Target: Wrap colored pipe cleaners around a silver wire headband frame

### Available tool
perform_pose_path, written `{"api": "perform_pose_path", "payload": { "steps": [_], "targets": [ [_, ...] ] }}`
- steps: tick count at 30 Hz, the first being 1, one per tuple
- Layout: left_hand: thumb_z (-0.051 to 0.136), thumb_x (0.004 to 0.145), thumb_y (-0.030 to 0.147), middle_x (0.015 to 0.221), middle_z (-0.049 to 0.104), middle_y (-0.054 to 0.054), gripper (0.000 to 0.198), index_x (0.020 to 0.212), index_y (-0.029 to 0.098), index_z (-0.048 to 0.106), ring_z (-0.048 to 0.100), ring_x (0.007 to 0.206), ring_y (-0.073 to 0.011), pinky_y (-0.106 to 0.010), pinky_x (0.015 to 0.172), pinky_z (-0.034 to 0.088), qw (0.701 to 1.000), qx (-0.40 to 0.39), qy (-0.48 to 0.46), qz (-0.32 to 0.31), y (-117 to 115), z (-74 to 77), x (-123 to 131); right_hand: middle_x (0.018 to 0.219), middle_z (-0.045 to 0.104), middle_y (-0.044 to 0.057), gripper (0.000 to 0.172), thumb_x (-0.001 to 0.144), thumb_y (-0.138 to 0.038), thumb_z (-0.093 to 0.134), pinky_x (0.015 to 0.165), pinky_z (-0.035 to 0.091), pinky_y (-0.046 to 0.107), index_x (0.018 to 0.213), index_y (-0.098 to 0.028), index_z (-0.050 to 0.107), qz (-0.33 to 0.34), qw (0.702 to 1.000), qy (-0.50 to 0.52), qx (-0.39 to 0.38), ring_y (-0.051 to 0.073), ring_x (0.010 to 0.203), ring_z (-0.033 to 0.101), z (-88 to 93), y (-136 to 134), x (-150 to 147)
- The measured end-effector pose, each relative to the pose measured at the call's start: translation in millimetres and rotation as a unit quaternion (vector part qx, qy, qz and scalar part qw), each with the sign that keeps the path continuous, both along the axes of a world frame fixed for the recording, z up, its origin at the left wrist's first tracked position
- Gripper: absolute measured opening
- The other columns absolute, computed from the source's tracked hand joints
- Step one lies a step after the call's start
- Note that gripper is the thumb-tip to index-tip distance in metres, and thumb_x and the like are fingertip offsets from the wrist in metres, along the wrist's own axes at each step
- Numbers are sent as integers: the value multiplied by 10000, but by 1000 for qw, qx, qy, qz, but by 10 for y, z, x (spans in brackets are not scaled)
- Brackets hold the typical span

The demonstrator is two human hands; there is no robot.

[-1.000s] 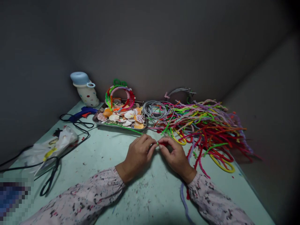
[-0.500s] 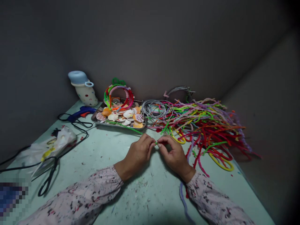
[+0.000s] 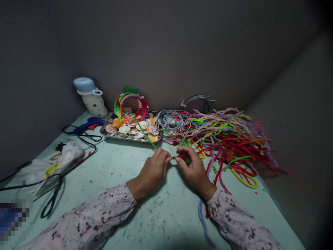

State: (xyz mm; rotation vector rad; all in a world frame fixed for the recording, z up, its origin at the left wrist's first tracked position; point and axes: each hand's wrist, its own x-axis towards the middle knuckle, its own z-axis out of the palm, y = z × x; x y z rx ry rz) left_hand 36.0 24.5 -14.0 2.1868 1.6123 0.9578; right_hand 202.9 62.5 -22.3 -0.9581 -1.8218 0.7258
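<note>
My left hand point(image 3: 154, 168) is closed in a pinch on a green pipe cleaner point(image 3: 145, 134). One length of it sticks up and back over the shell tray's front edge, and a short green tip shows at my fingertips. Facing it, my right hand point(image 3: 195, 172) pinches a red pipe cleaner point(image 3: 181, 156), its thumb against the red near the green tip. The two colours meet in the small gap between my hands, just above the table. Whether they are twisted together is too small to tell.
Behind my hands sits a metal tray point(image 3: 127, 139) of shells point(image 3: 142, 125) with wrapped hoops point(image 3: 132, 100). Coiled grey wire point(image 3: 173, 119) and a pipe-cleaner heap point(image 3: 229, 135) lie right. At left are a bottle point(image 3: 93, 102), blue glue gun point(image 3: 90, 125), black cord point(image 3: 58, 184) and plastic bag point(image 3: 70, 152).
The green length has swung up from lying low along the tray to a steeper slant. More red shows at my right fingertips, and my right index finger has lifted slightly.
</note>
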Motion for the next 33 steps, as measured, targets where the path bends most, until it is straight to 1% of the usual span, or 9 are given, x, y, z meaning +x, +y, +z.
{"api": "perform_pose_path", "payload": {
  "steps": [4, 11, 19, 24, 26, 28, 30, 31, 33],
  "targets": [
    [371, 966, 234, 877, 558, -46, 199, 926, 167, 553, 551, 752, -157, -295, 682, 458, 1000, -16, -1, -1, 5, -1, -1, 930, 607, 38, 184, 858, -197, 569, 794, 505, 323, 1041, -215, 571, 15, 1000, -8, -16, 173, 857, 602, 8, -10, 3],
    [410, 948, 223, 897, 569, -45, 171, 927, 174, 572, 556, 783, -158, -301, 717, 457, 999, -16, -38, -9, 3, 48, -9, 927, 606, 38, 134, 863, -186, 565, 791, 494, 320, 991, -219, 589, 11, 1000, 0, 4, 175, 865, 590, 14, -6, 3],
    [355, 968, 245, 891, 545, -43, 214, 933, 178, 555, 549, 749, -164, -297, 679, 439, 999, -38, 19, -3, 3, 19, -4, 905, 609, 35, 113, 860, -191, 563, 782, 488, 319, 965, -222, 595, 17, 1000, -1, 9, 180, 853, 590, 4, 4, -4],
    [351, 972, 247, 857, 545, -34, 220, 900, 179, 546, 544, 742, -162, -302, 687, 442, 999, -52, 2, -5, 21, 10, -7, 905, 607, 39, 98, 865, -199, 562, 794, 480, 329, 953, -220, 602, 16, 1000, -2, 11, 185, 868, 583, 20, 0, -4],
    [377, 962, 227, 875, 556, -39, 193, 903, 179, 555, 551, 777, -164, -308, 717, 452, 999, -39, -18, -13, 19, 26, -6, 908, 606, 43, 86, 873, -216, 559, 799, 480, 333, 947, -222, 603, 15, 1000, 3, 9, 188, 875, 581, 21, 2, -3],
    [425, 942, 209, 957, 572, -57, 147, 983, 180, 563, 562, 838, -169, -310, 747, 464, 999, -13, -49, -7, 2, 56, -1, 911, 604, 42, 73, 877, -230, 563, 815, 477, 334, 937, -222, 603, 10, 1000, 16, 8, 187, 886, 581, 16, 9, -1],
    [471, 923, 204, 1051, 565, -76, 174, 1076, 181, 551, 567, 864, -165, -300, 748, 475, 996, 22, -89, 16, -27, 96, 8, 905, 601, 37, 65, 876, -245, 572, 810, 477, 325, 926, -220, 606, -5, 999, 40, 1, 180, 876, 583, 2, 23, 6],
    [488, 915, 204, 1064, 560, -80, 182, 1085, 178, 550, 566, 853, -159, -292, 736, 477, 993, 41, -107, 32, -42, 115, 13, 901, 600, 34, 69, 876, -254, 577, 802, 478, 319, 927, -219, 608, -14, 998, 54, -7, 177, 867, 584, -8, 32, 10],
    [497, 910, 201, 1010, 564, -68, 139, 1022, 171, 573, 560, 810, -147, -277, 705, 473, 987, 69, -133, 58, -65, 142, 17, 899, 601, 30, 82, 875, -270, 585, 789, 482, 312, 931, -219, 614, -29, 996, 84, -26, 172, 854, 589, -31, 52, 18]
  ]
}}
